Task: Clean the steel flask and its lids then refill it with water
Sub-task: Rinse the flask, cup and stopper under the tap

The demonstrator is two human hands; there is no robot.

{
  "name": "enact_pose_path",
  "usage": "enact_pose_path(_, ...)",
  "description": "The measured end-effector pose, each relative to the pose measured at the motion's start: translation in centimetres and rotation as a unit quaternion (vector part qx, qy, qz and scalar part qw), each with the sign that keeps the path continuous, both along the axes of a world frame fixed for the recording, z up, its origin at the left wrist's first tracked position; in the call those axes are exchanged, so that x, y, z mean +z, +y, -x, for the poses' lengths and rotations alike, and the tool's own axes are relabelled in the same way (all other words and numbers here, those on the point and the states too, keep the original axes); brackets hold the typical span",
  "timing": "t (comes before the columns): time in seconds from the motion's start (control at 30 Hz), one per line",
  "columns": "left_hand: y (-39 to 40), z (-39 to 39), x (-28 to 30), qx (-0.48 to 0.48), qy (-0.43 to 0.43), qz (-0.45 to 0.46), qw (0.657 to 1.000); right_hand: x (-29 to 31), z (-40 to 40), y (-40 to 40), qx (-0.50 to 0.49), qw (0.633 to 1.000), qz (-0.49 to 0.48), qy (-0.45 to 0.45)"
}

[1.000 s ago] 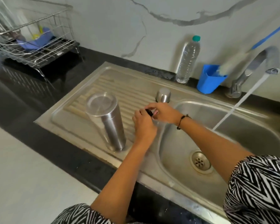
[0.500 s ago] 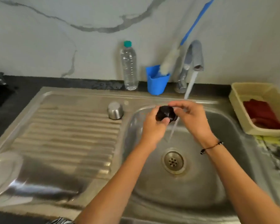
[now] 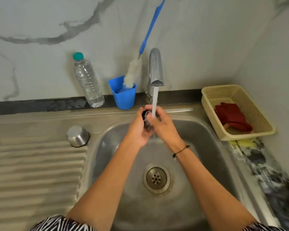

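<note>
Now, the moment: the person is rinsing the flask's small black inner lid [image 3: 146,118] under the running tap [image 3: 155,67], over the sink [image 3: 207,147].
Left hand: the left hand [image 3: 138,129] is curling its fingers round the black lid from the left and gripping it.
Right hand: the right hand [image 3: 163,125] is closing on the same lid from the right, fingers curled against it, and the water stream [image 3: 154,104] is falling between the two hands onto the lid.
Key relation: the lid is sitting between both palms, directly below the spout; neither hand is nearer than the other.
Other lid: the steel cap [image 3: 78,136] is lying mouth-down on the drainboard, well apart to the left, nearer the left hand.
Flask body: not showing in view.
Count: two lids, one brush [image 3: 137,67] standing in one blue cup [image 3: 123,95], one plastic bottle [image 3: 88,80], one basket [image 3: 257,117] on the desk.
Judgement: the steel cap probably comes next.
</note>
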State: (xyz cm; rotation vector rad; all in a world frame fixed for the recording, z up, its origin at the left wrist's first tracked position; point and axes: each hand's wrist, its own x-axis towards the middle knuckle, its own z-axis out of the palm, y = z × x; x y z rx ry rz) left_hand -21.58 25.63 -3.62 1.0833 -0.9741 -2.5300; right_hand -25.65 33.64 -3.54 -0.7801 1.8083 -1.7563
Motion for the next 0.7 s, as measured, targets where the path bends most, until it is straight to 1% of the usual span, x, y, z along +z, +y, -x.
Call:
enact_pose_path(0.07, -0.2, 0.3, 0.0, 0.016, 0.005, -0.032, 0.999, -0.1, -0.1, -0.7, -0.024, 0.999, 0.001, -0.041)
enact_pose_path(0.1, -0.1, 0.4, 0.1, 0.023, 0.015, -0.05, 0.998, 0.0, -0.1, -1.0, -0.038, 0.999, 0.002, -0.029)
enact_pose_path(0.17, 0.3, 0.4, 0.1, 0.039, 0.021, -0.076, 0.996, 0.1, 0.0, -1.8, -0.076, 0.997, -0.001, 0.033)
enact_pose_path(0.23, 0.9, 0.4, -0.1, 0.055, 0.014, -0.089, 0.994, -0.1, 0.1, -2.4, -0.116, 0.991, -0.031, 0.064)
enact_pose_path(0.3, 1.5, 0.3, -0.3, 0.067, 0.016, -0.096, 0.993, -0.4, 0.2, -2.8, -0.155, 0.986, -0.052, 0.043)
enact_pose_path(0.37, 1.6, 0.2, -0.4, 0.077, 0.017, -0.094, 0.992, -0.3, 0.1, -3.2, -0.178, 0.983, -0.049, -0.001)
enact_pose_path(0.43, 1.3, 0.2, -0.2, 0.083, 0.008, -0.078, 0.993, 0.0, -0.3, -3.3, -0.162, 0.984, -0.053, -0.041)
enact_pose_path(0.53, 0.6, 0.4, 0.0, 0.078, -0.011, -0.036, 0.996, 0.0, -1.0, -2.6, -0.093, 0.992, -0.025, -0.083)
enact_pose_path(0.6, 0.8, 0.2, 0.0, 0.074, -0.028, -0.029, 0.996, -0.2, -1.2, -2.1, -0.081, 0.993, -0.03, -0.078)
enact_pose_path(0.7, 1.6, -0.2, 0.0, 0.078, -0.024, -0.021, 0.996, 0.2, -1.1, -2.1, -0.117, 0.991, -0.041, -0.044)
